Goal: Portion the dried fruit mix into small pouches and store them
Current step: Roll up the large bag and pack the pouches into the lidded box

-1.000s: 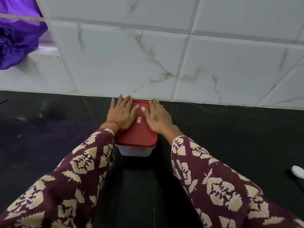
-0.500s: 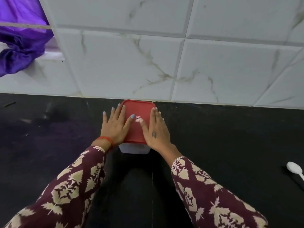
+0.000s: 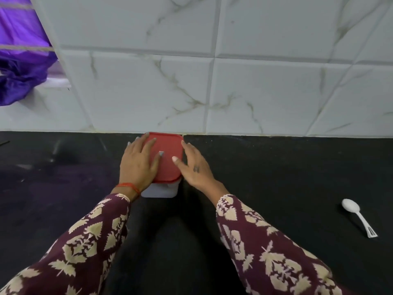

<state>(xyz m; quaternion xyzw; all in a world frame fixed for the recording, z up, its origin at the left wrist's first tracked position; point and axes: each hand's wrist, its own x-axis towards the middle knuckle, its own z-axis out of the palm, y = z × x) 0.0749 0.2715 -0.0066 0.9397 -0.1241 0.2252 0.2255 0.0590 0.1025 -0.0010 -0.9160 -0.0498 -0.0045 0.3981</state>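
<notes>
A square white plastic container with a red lid stands on the black counter, its far edge against the tiled wall. My left hand lies flat over the lid's left side, fingers straight and thumb on top of the lid. My right hand rests along the lid's right edge, thumb on the lid and fingers straight beside it. What is inside the container is hidden.
A white plastic spoon lies on the black counter at the right. A white marble-tiled wall rises behind. Purple cloth hangs at the upper left.
Both hands slid outward from the middle of the lid toward its sides. The container now sits against the wall, and the camera has pulled back, showing the whole spoon.
</notes>
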